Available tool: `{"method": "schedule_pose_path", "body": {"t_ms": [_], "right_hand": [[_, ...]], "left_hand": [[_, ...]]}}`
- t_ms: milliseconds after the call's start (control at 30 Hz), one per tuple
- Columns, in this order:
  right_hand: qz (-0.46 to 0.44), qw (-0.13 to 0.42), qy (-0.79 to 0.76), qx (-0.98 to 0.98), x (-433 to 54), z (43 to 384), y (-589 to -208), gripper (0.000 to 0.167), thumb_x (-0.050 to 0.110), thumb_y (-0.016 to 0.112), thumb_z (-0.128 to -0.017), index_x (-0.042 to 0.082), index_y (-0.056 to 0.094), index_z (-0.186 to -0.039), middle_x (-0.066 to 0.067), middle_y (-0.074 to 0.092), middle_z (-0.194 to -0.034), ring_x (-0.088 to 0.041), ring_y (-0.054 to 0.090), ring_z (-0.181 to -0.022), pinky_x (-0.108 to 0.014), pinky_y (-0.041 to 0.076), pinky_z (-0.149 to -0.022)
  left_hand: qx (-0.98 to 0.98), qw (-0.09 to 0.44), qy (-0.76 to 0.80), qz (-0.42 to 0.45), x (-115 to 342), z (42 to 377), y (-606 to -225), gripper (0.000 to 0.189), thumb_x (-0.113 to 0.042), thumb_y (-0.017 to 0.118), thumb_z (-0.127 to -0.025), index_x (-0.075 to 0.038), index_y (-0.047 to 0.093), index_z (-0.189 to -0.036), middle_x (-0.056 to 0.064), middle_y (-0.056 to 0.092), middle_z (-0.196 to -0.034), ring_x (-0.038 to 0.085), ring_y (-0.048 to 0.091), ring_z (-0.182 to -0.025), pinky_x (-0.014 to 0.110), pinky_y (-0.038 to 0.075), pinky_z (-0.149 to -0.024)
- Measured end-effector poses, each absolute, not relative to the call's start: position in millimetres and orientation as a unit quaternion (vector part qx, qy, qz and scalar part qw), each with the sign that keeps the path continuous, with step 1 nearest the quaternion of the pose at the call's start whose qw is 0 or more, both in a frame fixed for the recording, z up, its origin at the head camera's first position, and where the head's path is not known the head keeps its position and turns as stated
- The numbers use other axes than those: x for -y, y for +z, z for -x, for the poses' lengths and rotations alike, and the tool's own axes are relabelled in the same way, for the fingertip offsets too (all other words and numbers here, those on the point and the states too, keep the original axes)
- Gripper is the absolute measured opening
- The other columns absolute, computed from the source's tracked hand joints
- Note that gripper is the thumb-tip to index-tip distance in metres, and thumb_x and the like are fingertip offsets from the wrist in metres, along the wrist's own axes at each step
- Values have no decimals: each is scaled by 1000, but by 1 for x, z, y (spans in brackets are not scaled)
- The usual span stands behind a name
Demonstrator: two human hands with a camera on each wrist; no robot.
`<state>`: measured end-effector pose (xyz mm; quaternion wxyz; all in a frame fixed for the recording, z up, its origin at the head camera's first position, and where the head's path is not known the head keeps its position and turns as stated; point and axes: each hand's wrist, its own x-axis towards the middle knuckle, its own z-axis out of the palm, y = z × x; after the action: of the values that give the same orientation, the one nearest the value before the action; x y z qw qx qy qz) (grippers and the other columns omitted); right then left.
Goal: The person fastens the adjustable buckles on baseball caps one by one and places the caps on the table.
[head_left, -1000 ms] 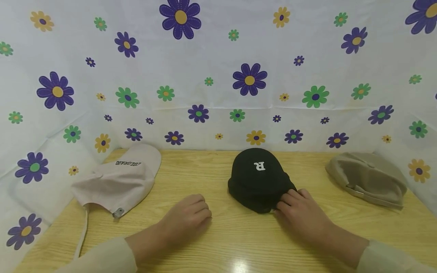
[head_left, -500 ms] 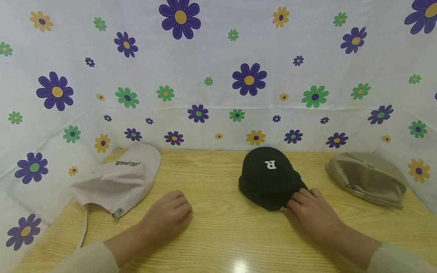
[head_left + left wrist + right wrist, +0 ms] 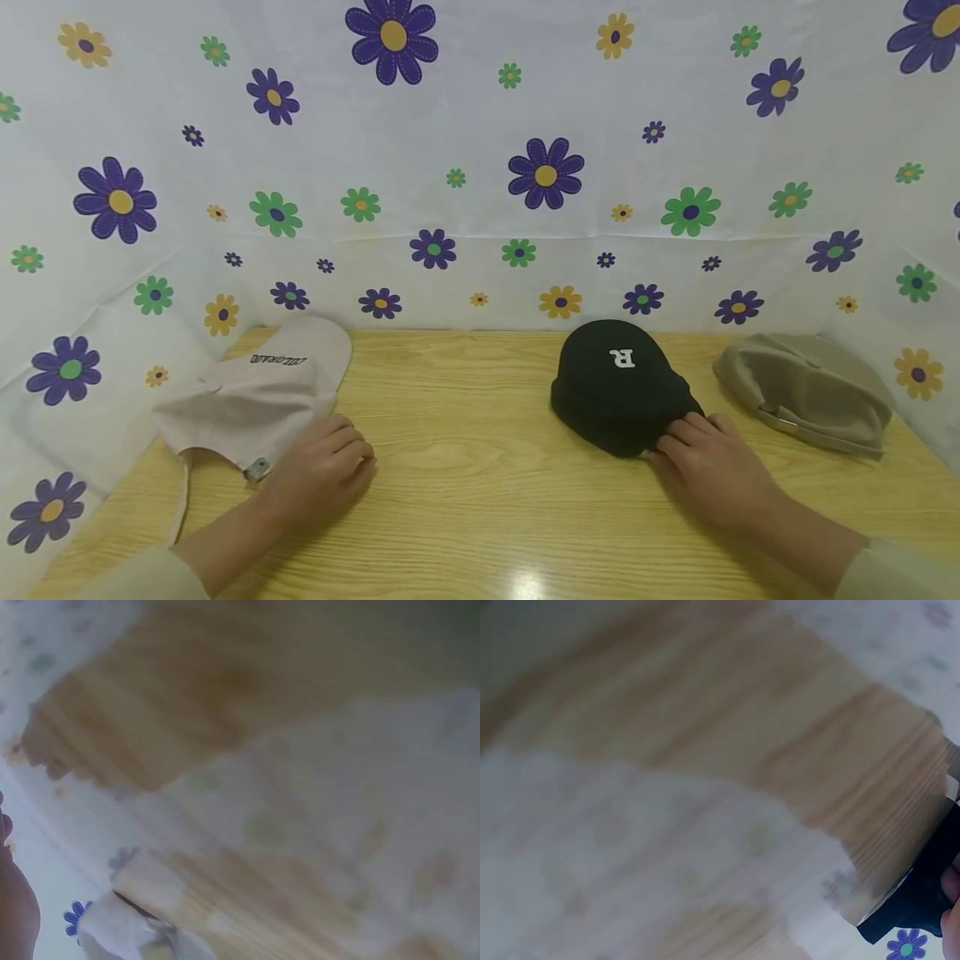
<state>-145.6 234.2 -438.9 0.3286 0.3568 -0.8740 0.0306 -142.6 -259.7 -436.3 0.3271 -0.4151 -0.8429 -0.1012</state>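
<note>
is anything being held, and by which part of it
The black cap, held by the right hand at its near right edge; whether that is brim or band is unclear. The left hand holds nothing visible.

Pale cream left sleeve [image 3: 142,577] and matching right sleeve [image 3: 896,577], both plain cloth, straight-edged at the ends
</note>
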Motion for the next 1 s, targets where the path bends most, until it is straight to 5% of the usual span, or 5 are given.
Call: {"method": "schedule_pose_path", "body": {"t_ms": [867,1000], "right_hand": [[-307,336,25,890,-279,143,-440,65,54,22,-105,16,65,-73,2,62,-74,-24,57,-75,-43,39,-66],[-298,324,19,898,-283,142,-439,55,51,36,-104,16,67,-74,1,63,-75,-25,58,-77,-42,37,-66]], "left_hand": [[853,409,-86,311,331,137,-429,40,-32,45,-97,-6,68,-77,3,67,-77,22,59,-74,34,46,-71],[869,393,-78,289,343,133,-430,40,-34,46,-95,-4,69,-81,6,68,-79,24,60,-76,36,45,-73]]}}
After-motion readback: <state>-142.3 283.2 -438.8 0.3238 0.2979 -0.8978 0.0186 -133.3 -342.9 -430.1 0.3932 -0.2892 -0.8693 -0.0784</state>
